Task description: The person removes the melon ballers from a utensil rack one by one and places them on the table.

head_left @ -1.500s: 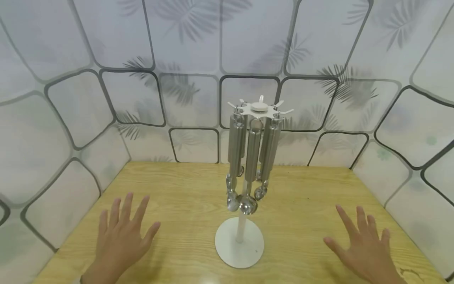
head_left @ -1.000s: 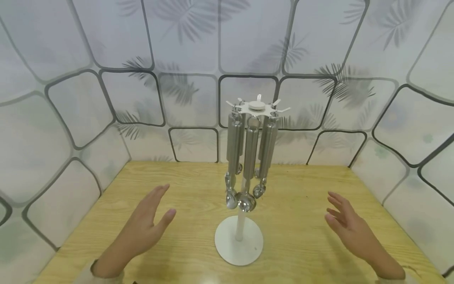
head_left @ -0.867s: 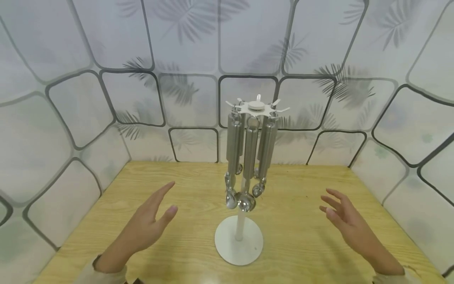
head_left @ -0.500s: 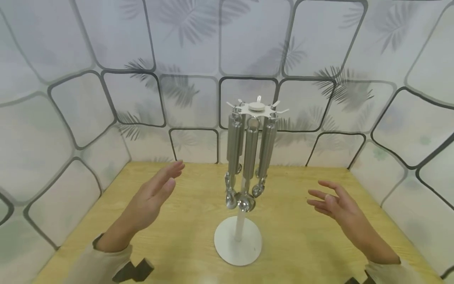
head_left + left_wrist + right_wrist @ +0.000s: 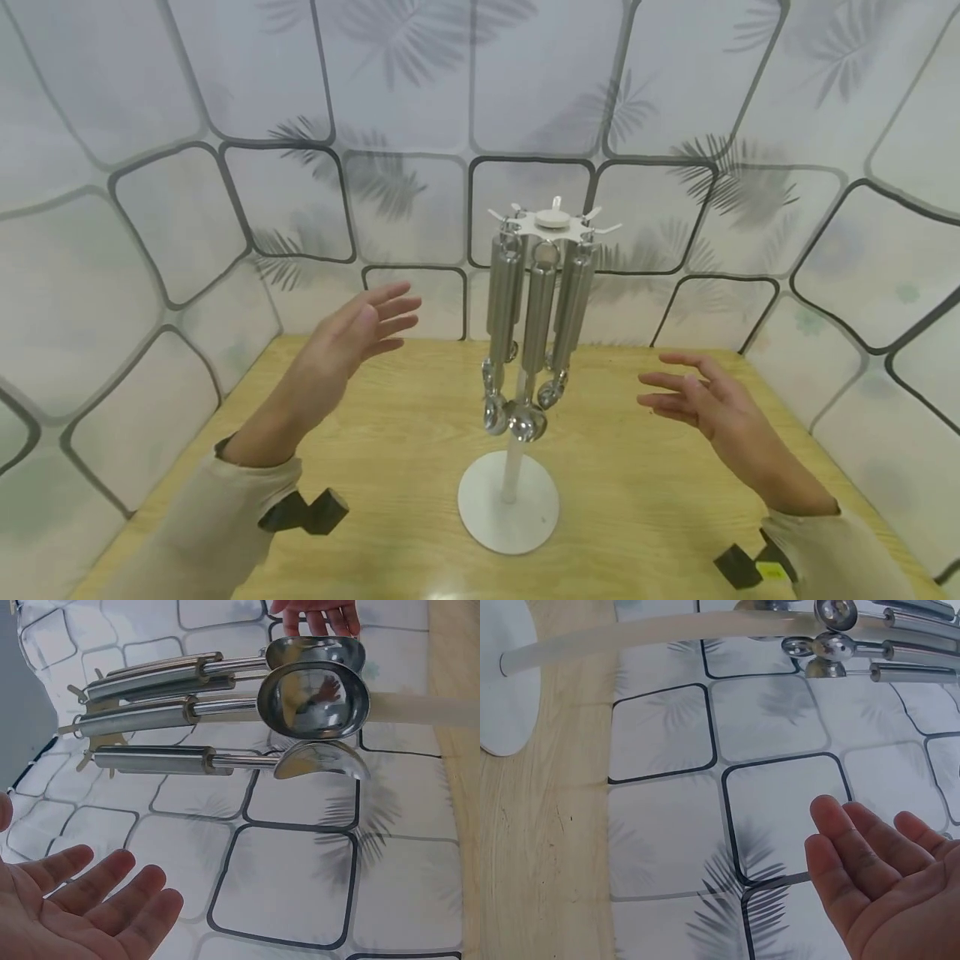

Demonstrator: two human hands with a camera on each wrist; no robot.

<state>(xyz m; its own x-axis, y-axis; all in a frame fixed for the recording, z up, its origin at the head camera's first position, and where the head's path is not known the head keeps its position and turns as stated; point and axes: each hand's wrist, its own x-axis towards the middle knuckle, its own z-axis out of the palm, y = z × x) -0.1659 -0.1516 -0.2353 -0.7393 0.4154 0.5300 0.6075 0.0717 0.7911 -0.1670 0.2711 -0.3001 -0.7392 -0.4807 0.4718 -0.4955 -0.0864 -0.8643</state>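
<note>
A white stand (image 5: 508, 523) with a round base stands upright on the table. Several shiny metal scoops (image 5: 537, 321) hang by their rings from the hooks at its top, bowls downward. In the left wrist view, one broad oval scoop bowl (image 5: 313, 701) faces the camera. My left hand (image 5: 337, 346) is in the air left of the scoops, fingers extended and apart from them. On the other side my right hand (image 5: 716, 408) hovers, fingers loosely bent, farther from the stand. Both wrist views show bare palms; the right palm (image 5: 900, 892) is below the scoops there.
The light wood table (image 5: 405, 450) lies under the stand. A pale patterned covering (image 5: 405, 208) with dark outlines and leaf prints rises behind and at both sides. Small black blocks (image 5: 303, 511) are fixed near the left sleeve, with similar ones at the right cuff.
Both hands have lifted from over the table, turned from palm down with spread fingers, and moved inward toward the stand. The left rose higher. Sleeves now show more; the stand stays put.
</note>
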